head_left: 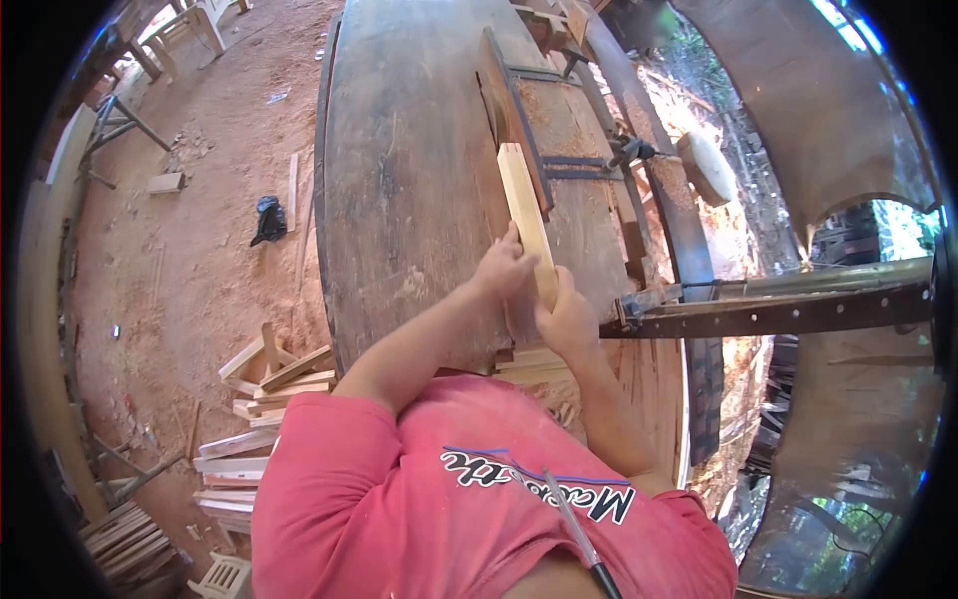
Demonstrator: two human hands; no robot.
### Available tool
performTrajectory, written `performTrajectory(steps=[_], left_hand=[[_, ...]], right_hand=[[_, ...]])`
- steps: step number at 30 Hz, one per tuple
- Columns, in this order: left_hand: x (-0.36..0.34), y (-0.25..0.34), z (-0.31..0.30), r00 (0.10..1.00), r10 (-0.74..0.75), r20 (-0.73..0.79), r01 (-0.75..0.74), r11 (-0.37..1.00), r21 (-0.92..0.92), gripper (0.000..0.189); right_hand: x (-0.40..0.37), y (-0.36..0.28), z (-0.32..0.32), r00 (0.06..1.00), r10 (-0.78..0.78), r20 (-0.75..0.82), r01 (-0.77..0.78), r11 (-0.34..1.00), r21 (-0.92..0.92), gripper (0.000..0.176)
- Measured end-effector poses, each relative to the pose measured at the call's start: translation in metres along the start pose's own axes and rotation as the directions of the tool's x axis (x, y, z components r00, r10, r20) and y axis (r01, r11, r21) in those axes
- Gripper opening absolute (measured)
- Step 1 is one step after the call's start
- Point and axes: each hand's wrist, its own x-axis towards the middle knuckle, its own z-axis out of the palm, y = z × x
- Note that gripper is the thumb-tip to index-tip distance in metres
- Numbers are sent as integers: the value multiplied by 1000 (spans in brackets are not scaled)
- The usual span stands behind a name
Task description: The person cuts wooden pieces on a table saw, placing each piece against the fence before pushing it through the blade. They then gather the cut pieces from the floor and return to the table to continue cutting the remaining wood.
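A pale, squared wooden piece (526, 205) slants over the big worn wooden table (399, 170), its far end beside an upright wooden fence board (514, 120). My left hand (504, 268) is closed on its left side, near the middle. Close to my body, my right hand (567, 314) wraps round the near end of the same piece. The fingers of both hands are partly hidden by the wood and by the hands themselves.
Stacked wood pieces (254, 429) lie on the dirt floor at left. A black plastic bag (268, 220) rests near the table's left edge. On the right a long metal bar (788, 317) with holes juts out from the table. More cut wood (531, 365) sits near my waist.
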Motion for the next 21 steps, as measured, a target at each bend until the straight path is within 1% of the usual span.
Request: performTrajectory(steps=[1,2,3,4,5,6,8,9,10,11,12,13,14,15,16,17,18,19,20,21], left_hand=[[-26,9,13,987,28,-161,-35,999,-42,46],[-42,18,20,947,51,-316,-79,994,-76,44],[-49,25,23,953,42,-301,-63,996,-61,44],[-59,37,24,944,-136,-302,42,953,-299,43],[-73,48,29,911,-319,-260,145,840,-523,42],[-78,55,28,909,-341,-242,176,837,-518,42],[-67,67,17,858,-413,-305,309,890,-335,48],[-67,78,19,869,-297,-396,297,953,-62,47],[-68,84,25,867,-306,-394,309,949,-59,47],[-70,88,29,878,-304,-368,338,941,30,46],[-71,91,31,890,-301,-343,360,925,121,44],[-76,93,28,877,-302,-374,361,927,100,40],[-82,83,26,879,-304,-368,365,925,107,40],[-92,66,23,847,-392,-359,377,919,-115,35],[-105,49,20,815,-475,-331,372,868,-329,30],[-128,28,15,810,-497,-311,316,816,-483,26],[-152,15,12,805,-518,-289,251,739,-625,23],[-176,18,13,804,-518,-291,253,742,-621,23],[-207,23,14,774,-533,-342,195,714,-673,21],[-240,25,14,725,-564,-395,138,682,-719,20]], right_hand=[[-11,11,7,1000,23,-4,-22,994,109,40],[-20,18,11,999,50,-5,-48,975,217,39],[-25,28,12,998,60,7,-60,969,238,39],[-30,40,9,987,160,22,-152,872,465,38],[-38,54,6,963,260,69,-240,715,657,37],[-45,71,7,957,274,96,-267,702,660,37],[-54,104,11,958,225,177,-280,615,737,35],[-62,113,11,967,165,194,-254,638,727,34],[-72,125,12,965,164,206,-263,633,728,34],[-80,141,14,961,33,274,-198,776,599,33],[-88,158,17,931,-86,356,-94,883,461,32],[-98,180,30,899,-72,433,-131,897,422,30],[-108,212,50,876,-24,482,-181,909,375,33],[-122,247,71,850,29,526,-232,917,326,36],[-141,280,87,829,183,529,-420,827,373,37],[-163,312,102,778,324,538,-580,700,417,37],[-202,354,127,831,415,371,-553,692,464,29],[-243,378,145,847,493,197,-520,691,502,23],[-267,351,118,392,775,495,-779,-7,627,15],[-306,365,125,291,765,575,-819,-111,563,17]])
